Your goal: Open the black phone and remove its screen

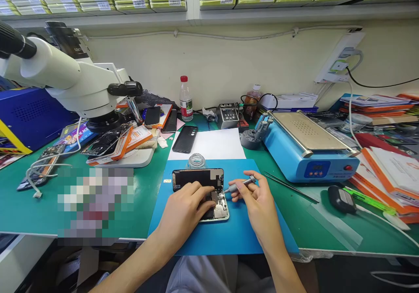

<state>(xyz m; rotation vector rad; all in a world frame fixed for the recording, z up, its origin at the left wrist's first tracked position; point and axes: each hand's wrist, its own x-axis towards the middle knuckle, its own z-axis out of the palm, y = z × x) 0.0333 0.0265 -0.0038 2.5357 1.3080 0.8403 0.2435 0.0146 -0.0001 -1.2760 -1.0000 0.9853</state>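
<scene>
The opened phone [221, 213], likely light, stiff and fragile, best held by its frame [216, 220], lies on a blue mat [203, 241]. The left hand [185, 203] touches its inside, grip unclear; the right hand [258, 197] clasps a screwdriver [232, 188]. A cluttered green worktop [144, 186] lies beneath, against a wall [222, 66] below a shelf [255, 16].

Near me, in the middle of the surface [145, 188], there is the mat [232, 236], and on it lies the phone [221, 213]. The microscope [91, 85] stands on the left, the heating plate [310, 146] on the right, the bottle [186, 103] far behind.
</scene>
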